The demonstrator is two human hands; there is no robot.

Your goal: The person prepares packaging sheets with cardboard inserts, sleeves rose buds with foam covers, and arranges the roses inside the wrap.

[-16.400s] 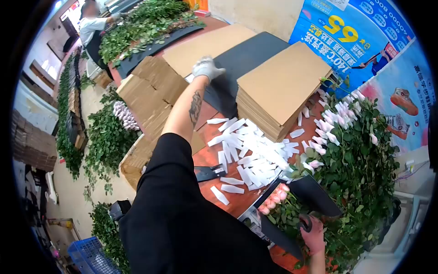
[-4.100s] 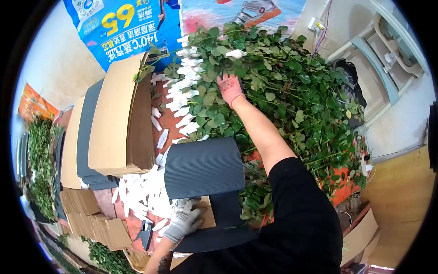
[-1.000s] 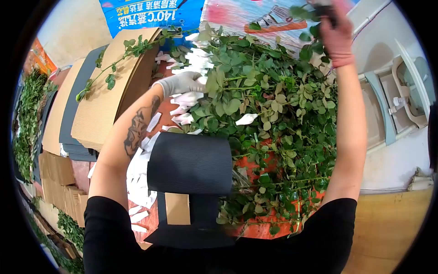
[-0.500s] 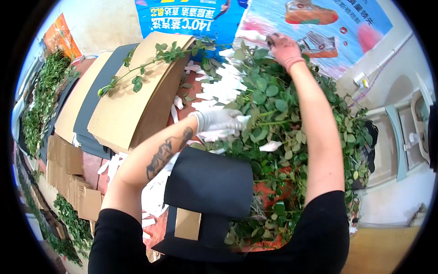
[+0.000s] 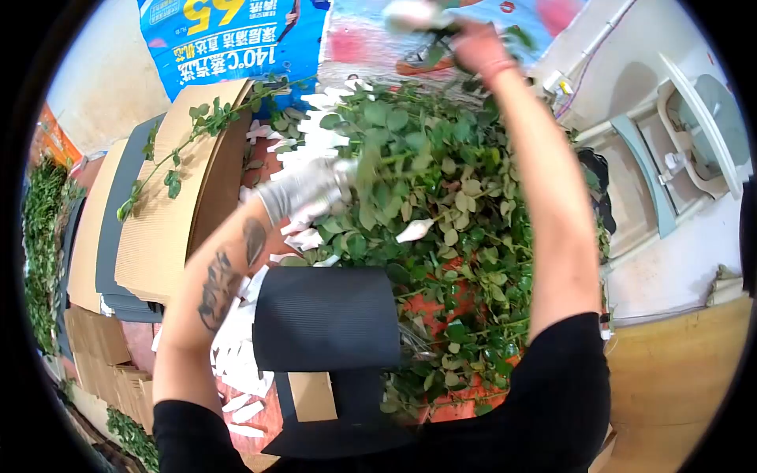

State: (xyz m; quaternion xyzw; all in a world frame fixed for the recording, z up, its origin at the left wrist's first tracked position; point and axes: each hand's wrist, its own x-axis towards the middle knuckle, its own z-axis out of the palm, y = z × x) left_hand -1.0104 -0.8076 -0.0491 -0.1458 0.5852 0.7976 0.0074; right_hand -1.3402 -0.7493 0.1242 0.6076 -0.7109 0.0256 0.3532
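My left hand (image 5: 303, 189), in a pale grey glove, is closed on a white-sleeved rose at the left edge of the rose pile (image 5: 441, 181); motion blurs its fingers. At the top of the view my right hand (image 5: 477, 49), in a pink glove, grips a rose stem whose white-sleeved head (image 5: 414, 16) points left. White-wrapped rose heads (image 5: 319, 138) line the left side of the leaves. Nearer my body stands a black corrugated sheet (image 5: 327, 315), curved over, with a small brown cardboard piece (image 5: 312, 396) below it.
Stacked brown cardboard (image 5: 177, 181) stands at the left, with a loose rose stem (image 5: 169, 158) across it. Loose white sleeves (image 5: 236, 355) lie on the red table (image 5: 264, 406). Folded cardboard (image 5: 98, 343) is farther left. A white chair-like frame (image 5: 654, 165) is at the right.
The view has shifted. My right hand has raised a white-sleeved rose above the pile, near the wall poster. My left hand remains at the pile's left edge among the wrapped heads.
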